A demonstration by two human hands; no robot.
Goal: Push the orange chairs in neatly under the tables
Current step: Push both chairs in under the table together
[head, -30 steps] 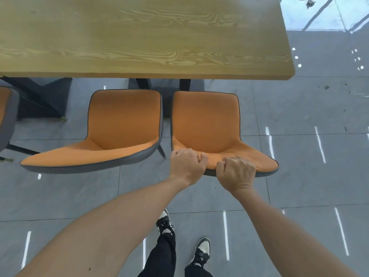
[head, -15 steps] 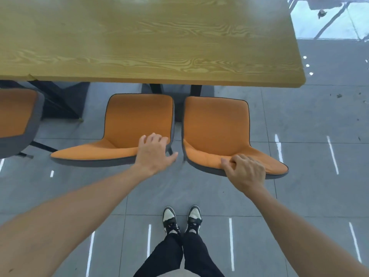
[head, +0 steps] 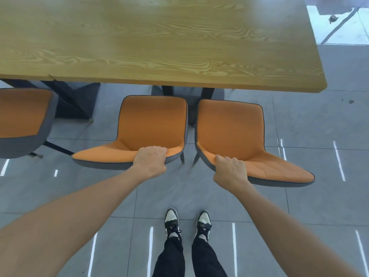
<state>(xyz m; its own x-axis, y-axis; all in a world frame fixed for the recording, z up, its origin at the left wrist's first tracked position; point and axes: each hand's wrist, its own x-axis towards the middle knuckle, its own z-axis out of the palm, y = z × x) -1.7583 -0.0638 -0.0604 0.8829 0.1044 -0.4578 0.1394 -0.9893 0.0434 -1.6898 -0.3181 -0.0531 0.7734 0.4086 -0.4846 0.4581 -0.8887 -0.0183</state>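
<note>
Left hand (head: 151, 159) grips the top edge of the middle orange chair (head: 151, 124); right hand (head: 230, 168) grips the right orange chair (head: 231, 128), both near the wooden table (head: 159, 47)

The surface (head: 159, 43) runs off the top and left edges, and its near edge hides the seat fronts of both chairs. A third orange chair (head: 22, 116) is cut by the left edge. The left hand (head: 150, 161) hides part of the left chair (head: 151, 124) backrest's top rim, its fingertips curled out of sight; the right hand (head: 229, 169) does likewise on the right chair (head: 231, 130). Most chair legs are hidden. Both forearms and the trousers (head: 189, 258) leave the bottom edge.
</note>
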